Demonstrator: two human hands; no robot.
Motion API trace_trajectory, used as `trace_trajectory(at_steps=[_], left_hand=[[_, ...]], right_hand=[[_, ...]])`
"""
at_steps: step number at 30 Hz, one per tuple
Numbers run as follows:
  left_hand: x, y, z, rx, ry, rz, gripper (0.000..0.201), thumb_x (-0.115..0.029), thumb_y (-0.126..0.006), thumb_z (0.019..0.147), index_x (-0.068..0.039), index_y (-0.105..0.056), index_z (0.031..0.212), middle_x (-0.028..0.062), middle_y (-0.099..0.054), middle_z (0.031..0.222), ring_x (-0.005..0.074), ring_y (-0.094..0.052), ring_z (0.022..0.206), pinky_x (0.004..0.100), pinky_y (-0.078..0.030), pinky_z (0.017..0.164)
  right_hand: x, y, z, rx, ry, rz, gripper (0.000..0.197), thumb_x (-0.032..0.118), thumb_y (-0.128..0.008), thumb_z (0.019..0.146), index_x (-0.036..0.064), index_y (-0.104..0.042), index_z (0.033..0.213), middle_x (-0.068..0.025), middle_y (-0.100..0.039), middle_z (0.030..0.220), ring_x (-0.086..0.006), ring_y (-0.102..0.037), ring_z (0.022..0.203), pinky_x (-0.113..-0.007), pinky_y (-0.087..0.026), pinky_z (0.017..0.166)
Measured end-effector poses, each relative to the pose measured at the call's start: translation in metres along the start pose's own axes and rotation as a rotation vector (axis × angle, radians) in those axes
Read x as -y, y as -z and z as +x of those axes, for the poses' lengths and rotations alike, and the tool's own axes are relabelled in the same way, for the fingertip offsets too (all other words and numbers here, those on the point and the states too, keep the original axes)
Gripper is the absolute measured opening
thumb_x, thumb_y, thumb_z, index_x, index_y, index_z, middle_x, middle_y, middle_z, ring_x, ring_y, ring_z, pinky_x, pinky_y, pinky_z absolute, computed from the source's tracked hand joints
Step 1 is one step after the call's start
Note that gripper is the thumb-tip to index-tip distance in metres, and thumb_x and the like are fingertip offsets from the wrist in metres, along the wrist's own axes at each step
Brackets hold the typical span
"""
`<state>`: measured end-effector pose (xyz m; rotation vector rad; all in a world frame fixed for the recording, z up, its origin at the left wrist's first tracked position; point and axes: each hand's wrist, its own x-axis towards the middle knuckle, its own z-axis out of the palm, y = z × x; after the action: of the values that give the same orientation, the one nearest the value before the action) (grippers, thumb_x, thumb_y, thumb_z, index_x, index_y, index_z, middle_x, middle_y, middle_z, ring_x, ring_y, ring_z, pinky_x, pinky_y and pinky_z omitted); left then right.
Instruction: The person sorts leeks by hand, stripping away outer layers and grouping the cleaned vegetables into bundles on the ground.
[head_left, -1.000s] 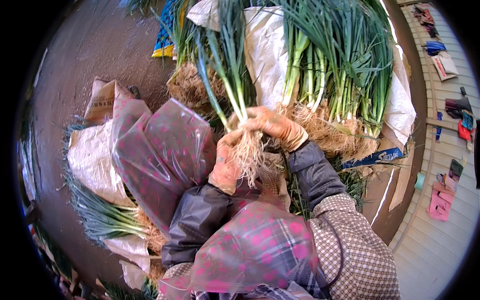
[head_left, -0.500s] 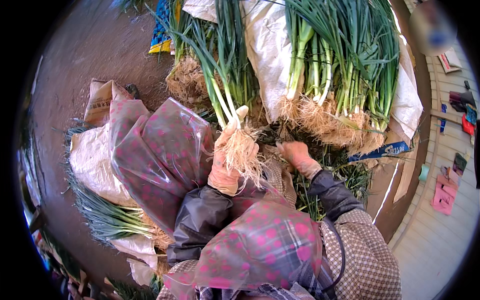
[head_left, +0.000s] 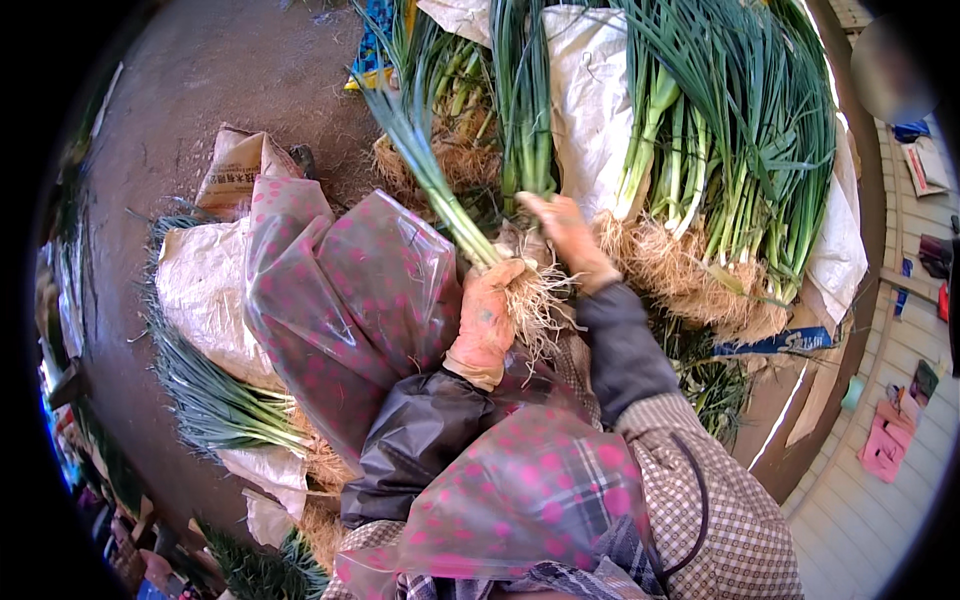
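My left hand (head_left: pixel 483 318), in a soiled pinkish glove, is closed round a few green onions (head_left: pixel 450 205) just above their pale, shaggy roots (head_left: pixel 540 300). Their leaves slant up and to the left. My right hand (head_left: pixel 570 238), somewhat blurred, is just right of and above those roots. Its fingers are bent together at the lower ends of another bunch of green onions (head_left: pixel 522 120); whatever lies between them is hidden. A dark sleeve cover (head_left: pixel 410 430) wraps my left forearm, and a clear pink-dotted plastic sheet (head_left: pixel 350 290) lies over my lap.
Many green onions (head_left: pixel 740 150) lie on white sacking (head_left: pixel 590 100) at the far right, roots toward me. Another pile (head_left: pixel 230 400) rests at the left under a pale sack (head_left: pixel 205 290). A blue printed strip (head_left: pixel 770 341) lies below the right pile. Pink cloth (head_left: pixel 885 440) is on tiles farther right.
My right hand has moved up and left, toward the far bunch and the held roots. The held green onions now lean further left. The whole view has shifted slightly.
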<state>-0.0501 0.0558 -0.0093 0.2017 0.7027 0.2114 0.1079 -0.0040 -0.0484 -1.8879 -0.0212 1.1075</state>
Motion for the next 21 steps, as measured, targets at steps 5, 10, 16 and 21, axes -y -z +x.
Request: trace_trajectory(at_steps=[5, 10, 16, 21], left_hand=[[0.016, -0.037, 0.0, -0.02, 0.012, 0.125, 0.008, -0.003, -0.062, 0.086, -0.005, -0.055, 0.088, 0.0077, -0.064, 0.095, 0.0174, -0.064, 0.085, 0.0297, -0.055, 0.076], [0.041, -0.048, -0.008, 0.056, 0.161, 0.296, 0.013, 0.0, -0.065, 0.081, -0.006, -0.056, 0.088, 0.0011, -0.059, 0.082, 0.013, -0.06, 0.074, 0.0267, -0.051, 0.07], [0.057, -0.031, 0.004, 0.017, -0.172, 0.544, 0.018, 0.006, -0.067, 0.074, -0.005, -0.057, 0.085, -0.0005, -0.058, 0.078, 0.0098, -0.055, 0.067, 0.0251, -0.047, 0.062], [0.064, -0.015, 0.021, -0.056, -0.349, 0.822, 0.017, 0.004, -0.066, 0.072, -0.004, -0.057, 0.084, 0.0012, -0.061, 0.076, 0.0107, -0.056, 0.066, 0.0268, -0.048, 0.061]], right_hand=[[0.035, 0.074, -0.07, 0.015, 0.278, -0.092, 0.048, 0.055, -0.052, 0.09, 0.0094, -0.06, 0.077, -0.0024, -0.057, 0.074, -0.014, -0.053, 0.071, -0.034, -0.044, 0.069], [-0.022, 0.057, -0.037, -0.492, 0.466, -0.61, 0.052, 0.041, -0.043, 0.098, 0.0051, -0.055, 0.063, -0.0084, -0.052, 0.049, -0.0214, -0.05, 0.041, -0.035, -0.041, 0.04], [-0.023, 0.032, -0.049, -0.841, 0.644, -0.893, 0.047, 0.033, -0.049, 0.096, 0.0034, -0.055, 0.061, -0.0168, -0.051, 0.049, -0.0346, -0.052, 0.042, -0.041, -0.042, 0.041], [-0.017, 0.047, -0.081, -0.664, 0.803, -1.195, 0.028, 0.025, -0.054, 0.093, 0.0045, -0.058, 0.075, -0.0081, -0.049, 0.049, -0.0222, -0.05, 0.04, -0.034, -0.038, 0.037]])
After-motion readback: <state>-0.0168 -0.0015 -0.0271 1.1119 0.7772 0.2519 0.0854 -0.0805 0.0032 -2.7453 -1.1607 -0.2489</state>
